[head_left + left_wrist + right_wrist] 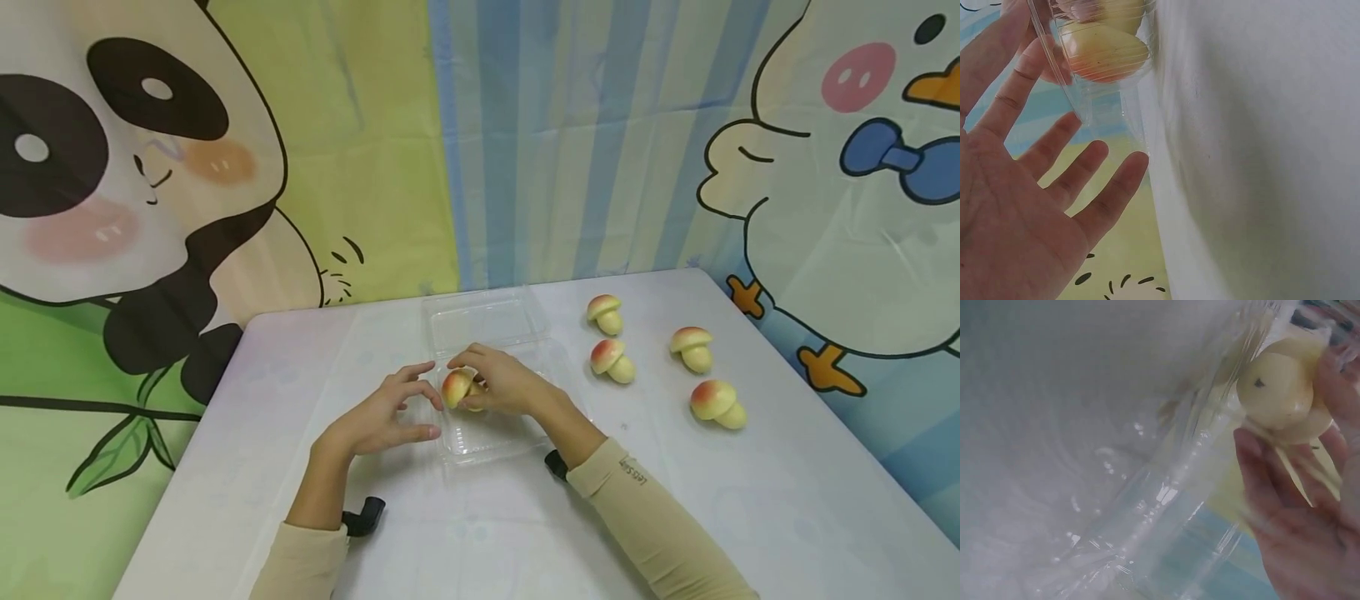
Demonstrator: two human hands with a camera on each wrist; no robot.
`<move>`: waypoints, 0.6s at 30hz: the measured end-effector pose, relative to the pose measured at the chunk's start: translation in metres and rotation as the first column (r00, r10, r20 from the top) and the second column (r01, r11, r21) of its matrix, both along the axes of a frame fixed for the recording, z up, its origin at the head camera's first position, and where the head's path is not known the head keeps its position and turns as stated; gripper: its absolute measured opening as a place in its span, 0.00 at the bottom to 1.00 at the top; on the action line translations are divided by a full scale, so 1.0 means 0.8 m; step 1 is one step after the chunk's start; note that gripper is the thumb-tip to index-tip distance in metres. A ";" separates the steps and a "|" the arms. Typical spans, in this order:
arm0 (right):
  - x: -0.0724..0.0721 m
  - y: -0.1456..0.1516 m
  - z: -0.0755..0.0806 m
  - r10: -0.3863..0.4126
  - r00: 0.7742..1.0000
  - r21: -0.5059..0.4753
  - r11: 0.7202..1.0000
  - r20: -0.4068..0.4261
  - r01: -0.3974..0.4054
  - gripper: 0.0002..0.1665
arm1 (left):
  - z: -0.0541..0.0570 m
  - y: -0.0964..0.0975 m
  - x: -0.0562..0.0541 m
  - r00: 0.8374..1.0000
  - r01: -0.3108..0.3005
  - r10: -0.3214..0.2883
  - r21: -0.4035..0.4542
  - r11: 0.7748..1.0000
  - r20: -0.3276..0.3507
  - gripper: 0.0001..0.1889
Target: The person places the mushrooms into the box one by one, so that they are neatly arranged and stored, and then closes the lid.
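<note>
A toy mushroom [456,388] with a red-and-yellow cap lies tilted in the left part of a clear plastic clamshell box [480,450]. My right hand [504,382] holds it by thumb and fingers; the right wrist view shows the pale mushroom [1275,390] between them. At the box's left edge, my left hand [390,412] has its fingers spread and holds nothing. Its fingertips are beside the clear wall in the left wrist view, where the mushroom [1107,53] shows through the plastic.
The box's clear lid [487,321] is folded back toward the wall. To the right on the white table [645,517] lie several more mushrooms: one at the back [604,313], a nearer one [612,361], and two farther right, including the frontmost mushroom [717,404].
</note>
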State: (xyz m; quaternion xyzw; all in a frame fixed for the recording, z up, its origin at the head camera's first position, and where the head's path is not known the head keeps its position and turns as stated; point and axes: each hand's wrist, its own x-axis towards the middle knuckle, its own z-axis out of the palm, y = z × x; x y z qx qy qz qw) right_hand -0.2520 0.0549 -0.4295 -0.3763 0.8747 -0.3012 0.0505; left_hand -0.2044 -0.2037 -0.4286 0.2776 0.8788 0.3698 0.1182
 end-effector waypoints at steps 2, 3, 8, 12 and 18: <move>0.000 0.001 0.000 -0.005 1.000 0.011 1.000 -0.006 0.005 0.36 | -0.001 0.000 0.000 1.000 0.002 -0.002 0.004 1.000 -0.002 0.17; -0.001 0.002 0.000 -0.005 1.000 0.016 1.000 -0.009 0.005 0.37 | -0.001 0.000 0.000 1.000 0.002 -0.002 0.006 1.000 -0.004 0.17; -0.001 0.006 0.003 0.000 1.000 0.033 0.999 -0.007 0.000 0.40 | -0.001 0.000 0.000 1.000 0.000 0.000 0.009 1.000 -0.007 0.16; -0.001 0.011 0.009 -0.009 1.000 0.052 0.999 0.004 0.009 0.41 | -0.001 0.000 0.000 1.000 0.001 -0.001 0.005 1.000 -0.006 0.17; -0.002 0.021 0.015 -0.034 0.999 0.051 0.998 0.011 0.034 0.40 | -0.001 -0.001 0.000 1.000 0.015 -0.014 0.016 1.000 -0.013 0.17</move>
